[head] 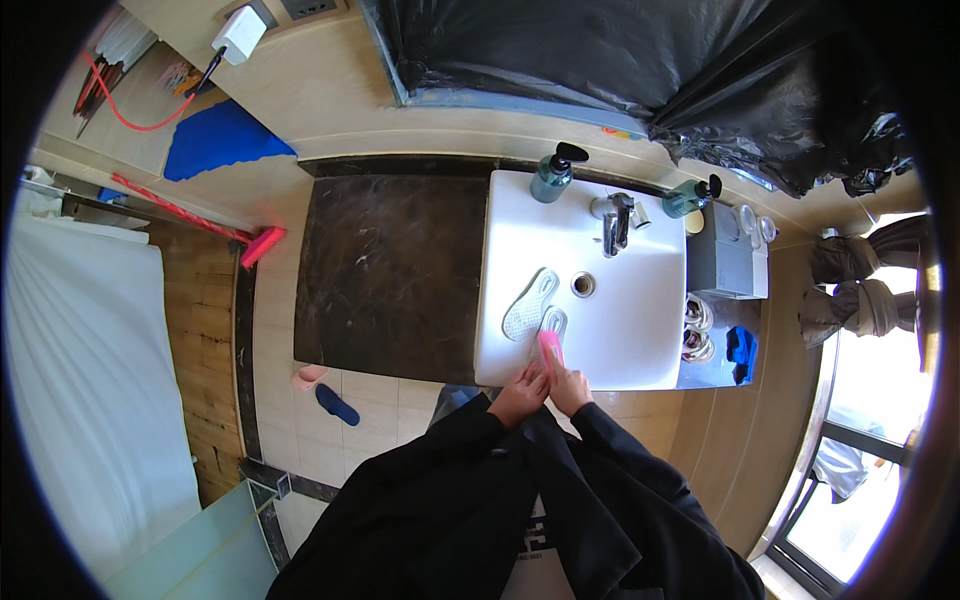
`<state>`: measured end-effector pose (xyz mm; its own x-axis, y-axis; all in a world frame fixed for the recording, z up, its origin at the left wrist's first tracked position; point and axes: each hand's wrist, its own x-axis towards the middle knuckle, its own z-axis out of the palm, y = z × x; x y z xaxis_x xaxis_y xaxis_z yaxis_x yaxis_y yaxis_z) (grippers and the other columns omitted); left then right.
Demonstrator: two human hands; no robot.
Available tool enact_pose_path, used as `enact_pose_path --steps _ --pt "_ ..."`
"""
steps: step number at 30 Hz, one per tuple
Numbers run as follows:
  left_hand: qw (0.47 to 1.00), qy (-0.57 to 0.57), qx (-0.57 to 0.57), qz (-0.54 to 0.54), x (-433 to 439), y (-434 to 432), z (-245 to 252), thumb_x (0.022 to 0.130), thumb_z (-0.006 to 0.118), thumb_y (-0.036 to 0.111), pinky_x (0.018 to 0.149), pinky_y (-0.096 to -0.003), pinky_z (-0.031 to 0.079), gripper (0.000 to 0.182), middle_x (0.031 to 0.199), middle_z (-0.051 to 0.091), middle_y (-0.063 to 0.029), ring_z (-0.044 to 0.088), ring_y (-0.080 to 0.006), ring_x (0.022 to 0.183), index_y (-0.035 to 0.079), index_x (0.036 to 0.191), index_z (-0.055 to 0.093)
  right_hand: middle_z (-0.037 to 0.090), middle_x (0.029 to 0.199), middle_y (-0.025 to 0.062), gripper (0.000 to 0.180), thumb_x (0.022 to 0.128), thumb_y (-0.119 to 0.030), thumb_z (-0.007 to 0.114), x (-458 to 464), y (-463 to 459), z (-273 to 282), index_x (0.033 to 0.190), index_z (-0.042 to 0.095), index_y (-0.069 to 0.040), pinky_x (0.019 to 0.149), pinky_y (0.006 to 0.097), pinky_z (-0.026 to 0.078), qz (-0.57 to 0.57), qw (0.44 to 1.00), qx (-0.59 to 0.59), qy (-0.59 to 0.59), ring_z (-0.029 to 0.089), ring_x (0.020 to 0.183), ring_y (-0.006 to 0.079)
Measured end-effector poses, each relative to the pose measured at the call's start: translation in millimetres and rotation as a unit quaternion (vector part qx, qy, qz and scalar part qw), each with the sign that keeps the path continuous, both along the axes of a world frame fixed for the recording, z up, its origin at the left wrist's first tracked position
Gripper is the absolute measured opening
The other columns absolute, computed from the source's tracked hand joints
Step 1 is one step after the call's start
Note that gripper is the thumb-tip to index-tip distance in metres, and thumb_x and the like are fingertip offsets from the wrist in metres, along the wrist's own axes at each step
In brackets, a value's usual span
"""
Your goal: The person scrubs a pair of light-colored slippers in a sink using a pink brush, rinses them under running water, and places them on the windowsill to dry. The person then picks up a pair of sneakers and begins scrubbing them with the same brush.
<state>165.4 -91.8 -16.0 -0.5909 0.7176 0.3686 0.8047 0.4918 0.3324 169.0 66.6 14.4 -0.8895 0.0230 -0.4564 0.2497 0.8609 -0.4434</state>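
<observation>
Before me is a white ceramic sink [630, 337]. A pale insole [531, 306] with a textured surface lies flat in its basin, left of the drain [583, 284]. Beside it, a second insole [556, 318] points toward me, partly covered by a pink brush [550, 346]. My right hand [571, 390] grips the brush from above, pressing it against this insole. At the near end of the same insole, by the sink's front rim, my left hand [523, 396] holds on with bent fingers. The brush's underside is hidden.
A chrome faucet [618, 225] stands at the back of the sink, between two pump bottles [552, 180]. Left is a dark stone counter [394, 277]. To the right are a grey box [720, 255], a pair of shoes [698, 330] and a blue cloth [741, 352]. Slippers [337, 405] lie on the floor.
</observation>
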Motion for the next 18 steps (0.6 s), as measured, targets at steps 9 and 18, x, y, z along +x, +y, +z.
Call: enact_pose_path --steps 9,18 --pt "1.0 -0.003 -0.013 -0.013 2 2 -7 0.079 0.057 0.016 0.093 -0.0424 0.046 0.034 0.112 0.06 -0.0128 0.06 -0.0337 0.103 0.004 0.11 0.063 0.064 0.077 0.0271 0.058 0.091 -0.027 0.049 -28 14 -28 0.146 0.031 -0.029 0.069 0.0587 0.049 -0.002 1.0 0.023 -0.016 0.063 0.071 0.0477" --pt "0.998 -0.018 -0.031 -0.055 -1 1 0 0.083 0.054 0.016 0.096 -0.0458 0.043 0.035 0.113 0.058 -0.0156 0.056 -0.0371 0.11 0.001 0.113 0.06 0.066 0.093 0.0256 0.05 0.092 -0.03 0.045 -92 45 -56 0.142 0.039 -0.024 0.078 0.0543 0.05 -0.096 0.991 0.094 -0.017 0.064 0.086 0.0444"
